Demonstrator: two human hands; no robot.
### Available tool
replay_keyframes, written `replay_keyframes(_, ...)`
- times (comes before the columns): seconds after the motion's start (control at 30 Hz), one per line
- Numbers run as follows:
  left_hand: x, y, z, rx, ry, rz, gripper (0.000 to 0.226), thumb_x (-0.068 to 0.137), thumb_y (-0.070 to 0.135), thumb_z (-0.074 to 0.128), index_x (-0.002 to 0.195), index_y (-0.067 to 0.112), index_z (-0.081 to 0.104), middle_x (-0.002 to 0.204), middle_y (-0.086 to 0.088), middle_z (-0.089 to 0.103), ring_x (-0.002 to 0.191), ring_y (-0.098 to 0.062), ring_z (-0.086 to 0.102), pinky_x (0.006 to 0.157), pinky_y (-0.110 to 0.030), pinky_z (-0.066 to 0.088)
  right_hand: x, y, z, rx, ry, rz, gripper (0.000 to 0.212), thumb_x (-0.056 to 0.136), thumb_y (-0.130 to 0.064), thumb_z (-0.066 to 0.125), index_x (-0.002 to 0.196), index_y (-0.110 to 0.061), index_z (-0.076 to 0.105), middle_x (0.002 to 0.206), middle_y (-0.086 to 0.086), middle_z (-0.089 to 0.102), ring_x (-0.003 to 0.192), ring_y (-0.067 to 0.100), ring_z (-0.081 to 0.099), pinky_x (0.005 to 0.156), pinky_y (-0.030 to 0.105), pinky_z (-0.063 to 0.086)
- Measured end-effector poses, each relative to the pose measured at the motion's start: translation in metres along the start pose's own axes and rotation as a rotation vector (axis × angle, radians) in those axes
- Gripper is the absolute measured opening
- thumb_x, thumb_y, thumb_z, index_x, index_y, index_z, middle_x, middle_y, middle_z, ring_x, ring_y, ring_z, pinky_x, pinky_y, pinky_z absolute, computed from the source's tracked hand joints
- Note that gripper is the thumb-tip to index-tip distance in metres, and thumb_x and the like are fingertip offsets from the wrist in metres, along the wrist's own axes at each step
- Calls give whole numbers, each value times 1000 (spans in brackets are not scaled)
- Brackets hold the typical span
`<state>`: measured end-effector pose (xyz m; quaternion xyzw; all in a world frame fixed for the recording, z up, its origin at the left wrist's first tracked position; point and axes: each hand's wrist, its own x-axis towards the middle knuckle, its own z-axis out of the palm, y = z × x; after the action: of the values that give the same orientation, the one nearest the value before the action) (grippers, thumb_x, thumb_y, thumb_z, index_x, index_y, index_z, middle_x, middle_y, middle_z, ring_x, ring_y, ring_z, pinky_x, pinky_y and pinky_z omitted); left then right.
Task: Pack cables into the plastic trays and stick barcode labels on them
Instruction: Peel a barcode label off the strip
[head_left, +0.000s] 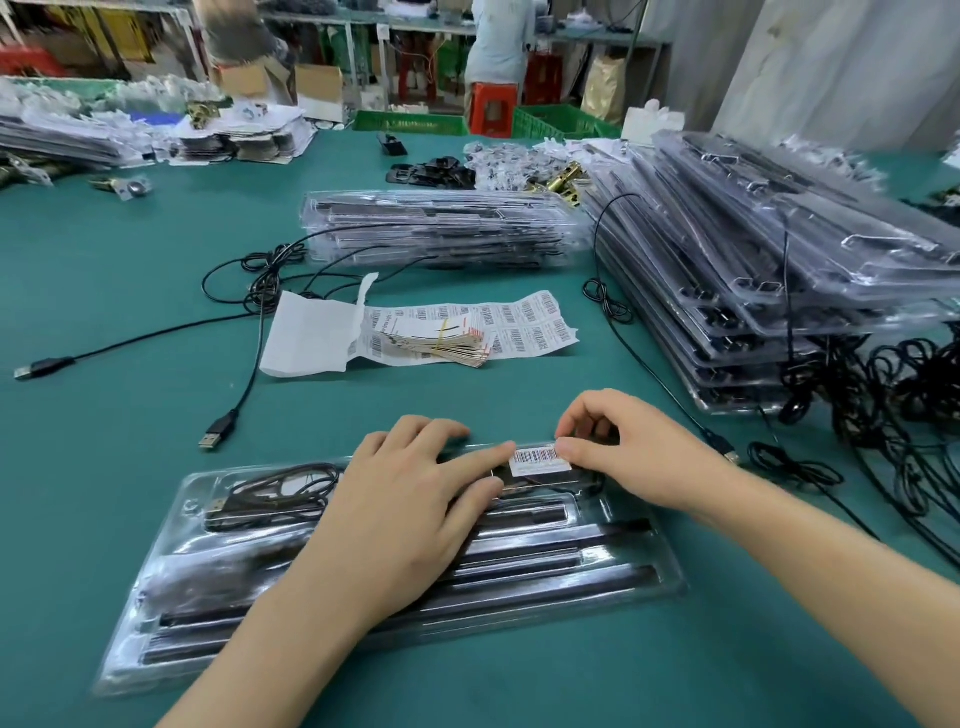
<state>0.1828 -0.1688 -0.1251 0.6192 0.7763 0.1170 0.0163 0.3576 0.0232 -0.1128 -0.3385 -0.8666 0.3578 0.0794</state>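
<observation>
A clear plastic tray (171, 618) lies on the green table in front of me, filled with black strips and a coiled USB cable (270, 496). A white barcode label (537, 460) sits on the tray's far edge. My left hand (410, 512) lies flat on the tray, its index fingertip touching the label's left end. My right hand (623, 457) pinches the label's right end between thumb and fingers.
Sheets of barcode labels (524, 325) and a banded bundle of cards (441, 340) lie in the middle. Packed trays are stacked behind them (441, 228) and at the right (753, 270). Loose black cables (883, 395) are piled at right, and others trail at left (244, 395).
</observation>
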Motion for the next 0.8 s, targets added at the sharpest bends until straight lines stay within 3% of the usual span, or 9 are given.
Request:
replay_keyframes(0.17, 0, -1, 0, -40, -19, 23, 60, 97, 68, 9, 152, 57, 32, 145, 19, 44, 134, -9, 36, 108, -32, 34, -8, -12, 12, -99, 96, 22, 33, 76, -67, 69, 89, -38, 64, 96, -14, 57, 98, 6, 50, 94, 38, 42)
replay_keyframes(0.3, 0, -5, 2, -160, -9, 20, 61, 99, 68, 19, 151, 47, 41, 144, 21, 44, 136, -5, 33, 112, -27, 29, -7, -14, 7, -90, 57, 27, 24, 80, -60, 72, 89, -39, 64, 96, -15, 56, 99, 9, 50, 101, 45, 43)
replay_keyframes(0.43, 3, -13, -4, -604, 167, -96, 32, 105, 35, 48, 133, 32, 63, 130, 22, 54, 127, 4, 44, 104, -10, 30, -5, -13, 5, -107, 30, 21, 18, 84, -57, 73, 88, -42, 63, 97, -16, 56, 100, 7, 50, 102, 46, 43)
replay_keyframes(0.53, 3, -22, -21, -801, 185, -168, 24, 104, 23, 55, 119, 36, 68, 120, 26, 60, 113, 4, 58, 90, -11, 41, -4, -13, 4, -115, 24, 27, 20, 82, -59, 72, 89, -42, 65, 98, -16, 57, 101, 8, 51, 100, 45, 45)
replay_keyframes(0.67, -14, -86, -57, -544, -114, -200, 26, 99, 37, 63, 122, 48, 64, 119, 30, 59, 117, 9, 53, 101, -25, 43, -6, -10, -3, -148, -13, -8, 41, 69, -75, 68, 96, -45, 64, 102, -18, 57, 106, 3, 48, 95, 32, 46)
replay_keyframes(0.8, -43, -141, -77, -151, -303, -305, 53, 86, 61, 67, 135, 44, 57, 127, 14, 49, 126, -11, 42, 113, -31, 34, -9, -8, -6, -253, -78, -61, 63, 55, -87, 64, 105, -49, 60, 107, -22, 51, 113, 2, 42, 97, 29, 39)
